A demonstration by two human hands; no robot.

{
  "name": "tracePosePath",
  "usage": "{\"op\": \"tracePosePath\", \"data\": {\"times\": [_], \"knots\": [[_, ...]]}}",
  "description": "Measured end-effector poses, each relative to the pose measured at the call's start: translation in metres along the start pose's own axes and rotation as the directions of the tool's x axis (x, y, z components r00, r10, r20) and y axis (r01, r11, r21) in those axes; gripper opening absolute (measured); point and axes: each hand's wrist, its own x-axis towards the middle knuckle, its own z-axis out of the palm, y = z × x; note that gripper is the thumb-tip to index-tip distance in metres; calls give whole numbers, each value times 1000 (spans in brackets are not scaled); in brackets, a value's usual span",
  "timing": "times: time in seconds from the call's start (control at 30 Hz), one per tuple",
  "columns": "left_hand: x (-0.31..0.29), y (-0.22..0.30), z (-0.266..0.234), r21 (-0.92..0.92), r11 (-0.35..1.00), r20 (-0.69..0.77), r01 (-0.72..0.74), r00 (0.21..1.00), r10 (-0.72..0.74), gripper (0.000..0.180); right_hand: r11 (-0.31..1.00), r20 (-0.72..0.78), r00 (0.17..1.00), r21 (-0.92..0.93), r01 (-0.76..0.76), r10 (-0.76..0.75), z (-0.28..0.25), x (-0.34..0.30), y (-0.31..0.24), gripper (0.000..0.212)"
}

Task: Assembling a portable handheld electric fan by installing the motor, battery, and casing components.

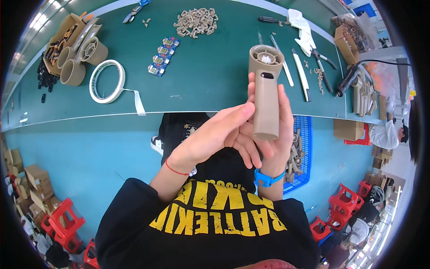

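Note:
A beige handheld fan body (267, 105), a tapered handle with a round open head, is tilted with its head away from me. Inside the head sits a ring with something white at its centre; a dark oval window shows below it. My right hand (282, 121), with a blue wrist strap, is wrapped round the handle from behind and the right. My left hand (228, 130), wearing a red string bracelet, rests beside it. The left thumb touches or nearly touches the handle's left side, while the other fingers stretch out below, apart.
On the green table (201, 80) are a tape roll (92, 83), small circuit boards (164, 56), a pile of beige parts (196, 22), round beige housings (73, 71), tweezers (286, 67), pliers (323, 67) and a corded electric screwdriver (347, 81). A blue basket (306, 152) holds beige pieces below.

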Motion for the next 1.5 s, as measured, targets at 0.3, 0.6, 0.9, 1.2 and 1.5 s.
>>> {"op": "tracePosePath", "data": {"times": [0.3,0.6,0.9,1.2,1.5], "knots": [[11,-2,10,175,984,-54,-45,997,55,47,996,-15,996,33,83,-82,-13,5,-14,47],[19,-7,17,390,920,-91,-29,993,69,34,987,-125,979,-1,161,-160,-10,0,-21,50],[19,-23,17,766,630,-6,-125,979,201,37,895,1,969,-384,227,-245,-5,-21,-31,66],[32,-16,23,950,299,-3,-92,953,303,25,678,-41,829,-599,427,-558,-14,-37,-51,52],[57,1,-3,946,323,-102,-40,907,409,17,640,-19,788,-595,486,-616,-17,-39,-61,57]]}}
